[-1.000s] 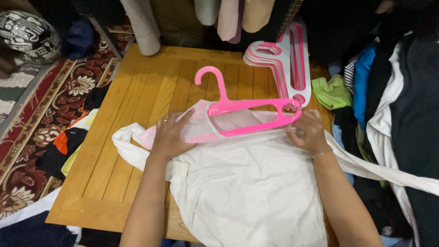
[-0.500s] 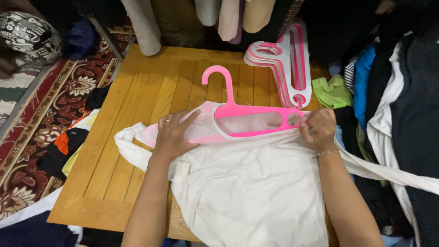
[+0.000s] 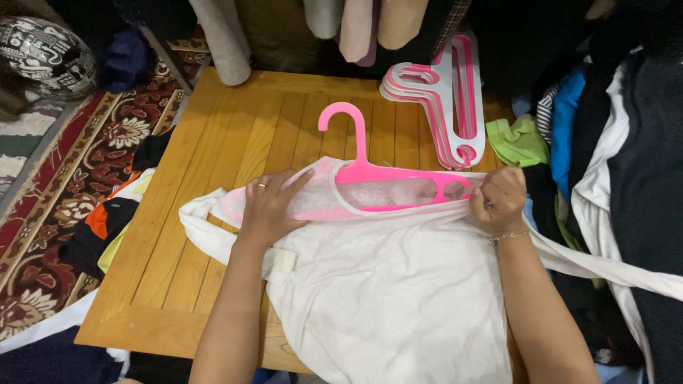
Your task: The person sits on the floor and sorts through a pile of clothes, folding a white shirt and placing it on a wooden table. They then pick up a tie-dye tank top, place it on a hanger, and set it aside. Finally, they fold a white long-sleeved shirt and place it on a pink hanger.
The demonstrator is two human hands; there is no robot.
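Right now a white shirt [image 3: 384, 299] is lying spread over the near half of a low wooden table [image 3: 235, 142], with a pink hanger [image 3: 388, 186] tucked into its neck opening; the hook is pointing toward twelve o'clock and the hanger's arms are showing through the thin cloth. The left hand [image 3: 269, 206] is resting flat at about nine o'clock of the hanger, fingers spread and pressing the shoulder of the shirt down over the hanger's left arm; a ring is showing on one finger. The right hand [image 3: 500, 199] is sitting at three o'clock of the hanger, curled shut and pinching the shirt's fabric at the hanger's right end; a thin bracelet is circling that wrist. A stack of pink and white hangers [image 3: 441, 99] is lying at one o'clock on the table, apart from the shirt. A green cloth [image 3: 518, 142] is bunching just beside that stack at three o'clock. A patterned red rug [image 3: 64, 185] is lying at nine o'clock, beyond the table edge.
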